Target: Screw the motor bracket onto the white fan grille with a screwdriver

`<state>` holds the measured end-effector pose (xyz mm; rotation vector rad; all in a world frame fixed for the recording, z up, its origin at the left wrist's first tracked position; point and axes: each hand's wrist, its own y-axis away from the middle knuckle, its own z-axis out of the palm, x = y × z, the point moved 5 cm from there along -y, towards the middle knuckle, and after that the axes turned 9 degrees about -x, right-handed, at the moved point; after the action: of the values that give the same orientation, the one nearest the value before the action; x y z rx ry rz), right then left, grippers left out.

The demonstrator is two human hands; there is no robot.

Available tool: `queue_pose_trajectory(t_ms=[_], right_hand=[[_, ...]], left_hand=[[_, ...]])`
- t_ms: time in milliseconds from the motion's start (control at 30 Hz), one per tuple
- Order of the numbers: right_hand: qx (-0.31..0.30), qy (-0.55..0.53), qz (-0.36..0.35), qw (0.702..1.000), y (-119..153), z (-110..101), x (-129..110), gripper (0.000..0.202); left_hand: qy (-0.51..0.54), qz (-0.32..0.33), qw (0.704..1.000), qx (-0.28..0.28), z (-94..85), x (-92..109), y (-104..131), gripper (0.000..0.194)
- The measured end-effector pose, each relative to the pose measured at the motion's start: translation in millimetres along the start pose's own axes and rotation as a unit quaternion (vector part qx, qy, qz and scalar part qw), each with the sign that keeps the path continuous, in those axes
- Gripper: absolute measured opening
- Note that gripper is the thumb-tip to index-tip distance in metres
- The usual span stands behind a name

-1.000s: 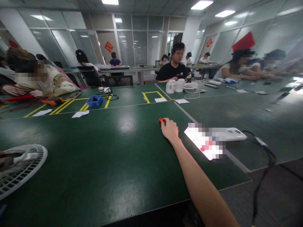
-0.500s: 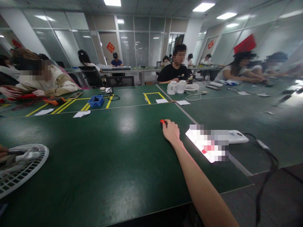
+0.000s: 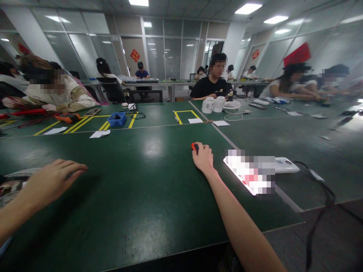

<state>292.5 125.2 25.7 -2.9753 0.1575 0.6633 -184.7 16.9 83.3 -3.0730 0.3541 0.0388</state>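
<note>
Green and glossy, the bench (image 3: 133, 211) runs away from us. Nearest, at its left side, our left hand (image 3: 58, 175) is stretched out above the surface with its fingers extended and loosely together, holding nothing that we can see, though the palm is out of sight. Partly behind it sits a white grille (image 3: 24, 172), cut off by the frame edge and covered by our wrist, so we cannot make out the dark clutter on it.

A little farther off, our right hand (image 3: 203, 156) rests on the bench, its fingers curled around a small red-and-black object (image 3: 194, 146). Only one end peeks out at the thumb side; its shape and purpose are hidden. Getting hold of it looks done to us, while the left hand has yet to join in. No finished result shows, so we cannot judge how much is left.

Just right of our forearm lies a lit phone (image 3: 241, 176), its screen mostly blurred out, near a white device (image 3: 286, 165). Well beyond stand a blue box (image 3: 117, 119), its dark contents unclear, and two white housings (image 3: 208, 105) before a co-worker (image 3: 210, 88).
</note>
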Motion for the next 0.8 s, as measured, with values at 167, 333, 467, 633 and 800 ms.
queue_pose_trajectory(t_ms=[167, 333, 467, 633, 800], right_hand=[[0.009, 0.001, -0.009, 1.0, 2.5, 2.9, -0.4, 0.051], [0.039, -0.019, -0.03, 0.999, 0.3, 5.6, 2.5, 0.056], [0.063, -0.028, -0.054, 0.996, -1.2, 9.1, 2.8, 0.056], [0.065, -0.036, -0.059, 0.995, -1.5, 12.4, 2.6, 0.056], [0.073, -0.035, -0.067, 0.994, 1.8, 10.5, -1.0, 0.054]], left_hand=[[0.149, 0.004, 0.989, 0.023, 38.0, 89.4, -44.0, 0.046], [0.228, 0.065, 0.971, 0.023, 63.8, 166.4, -83.0, 0.043], [0.205, 0.122, 0.971, 0.02, 75.3, 206.7, -103.9, 0.058], [0.165, 0.154, 0.974, -0.031, 85.4, 224.6, -110.2, 0.061], [0.164, 0.191, 0.967, -0.046, 86.2, 212.7, -104.6, 0.056]])
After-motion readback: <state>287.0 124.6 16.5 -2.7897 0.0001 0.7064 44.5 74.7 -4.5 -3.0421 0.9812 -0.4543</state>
